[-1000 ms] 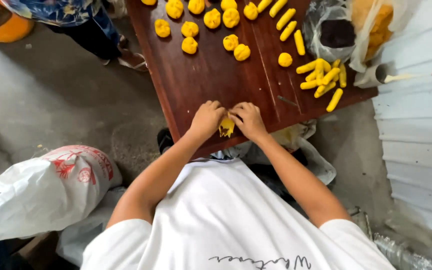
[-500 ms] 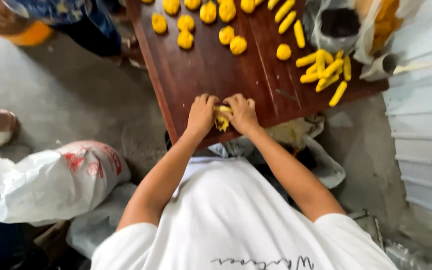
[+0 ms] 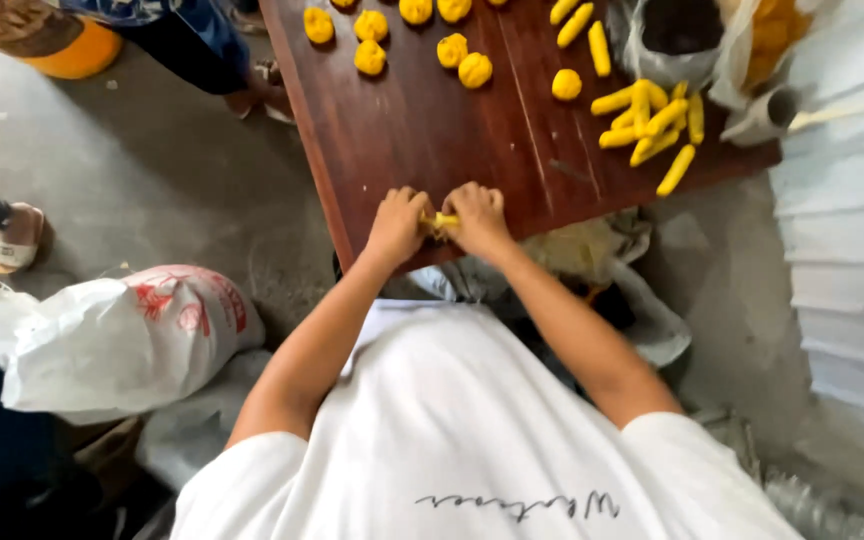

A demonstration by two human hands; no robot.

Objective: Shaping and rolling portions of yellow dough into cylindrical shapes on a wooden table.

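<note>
Left hand and right hand meet at near edge of dark wooden table, fingers of both curled and pinching one small yellow dough piece between them. Likely soft, light, easily dented; best held by its ends, lightly. Shaped yellow balls and sticks lie well apart, further up the board

Soft even daylight, faint shadows, slight motion blur, wide-angle stretch at edges, no harsh glare
</note>
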